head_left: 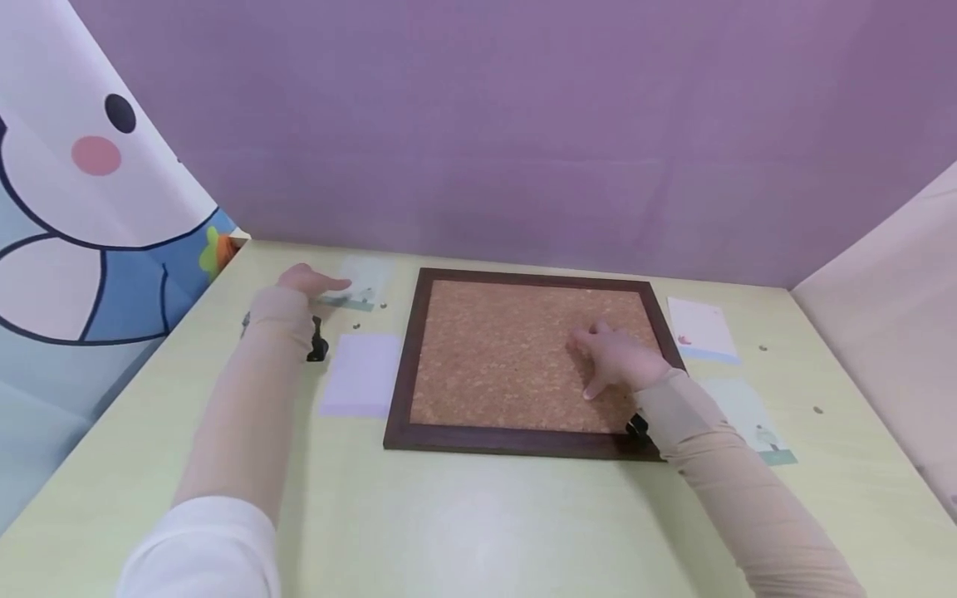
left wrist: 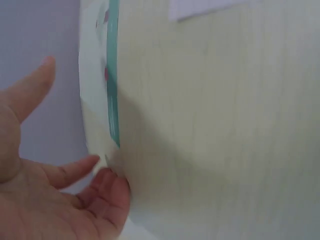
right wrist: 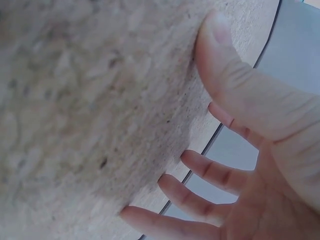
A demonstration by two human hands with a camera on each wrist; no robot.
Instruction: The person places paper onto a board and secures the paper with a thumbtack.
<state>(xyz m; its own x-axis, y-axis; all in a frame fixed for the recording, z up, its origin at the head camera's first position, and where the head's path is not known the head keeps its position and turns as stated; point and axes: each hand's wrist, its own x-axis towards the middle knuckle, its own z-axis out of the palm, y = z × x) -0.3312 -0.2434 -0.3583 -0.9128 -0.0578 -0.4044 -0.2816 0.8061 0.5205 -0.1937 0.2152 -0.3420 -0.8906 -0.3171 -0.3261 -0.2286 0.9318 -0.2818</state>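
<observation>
A cork board in a dark wooden frame lies on the table. Over its right part my right hand spreads its fingers; the right wrist view shows thumb and fingertips right at the cork, with nothing in the grasp. At the back left, my left hand is beside a pale note sheet with a green strip. In the left wrist view its thumb stands out straight, and the lower fingers bend loosely near the tabletop, holding nothing visible.
A lavender paper square lies left of the board. To the right are a note with a blue strip and another with a green strip. Small dark round bits dot the table. A purple curtain rises behind.
</observation>
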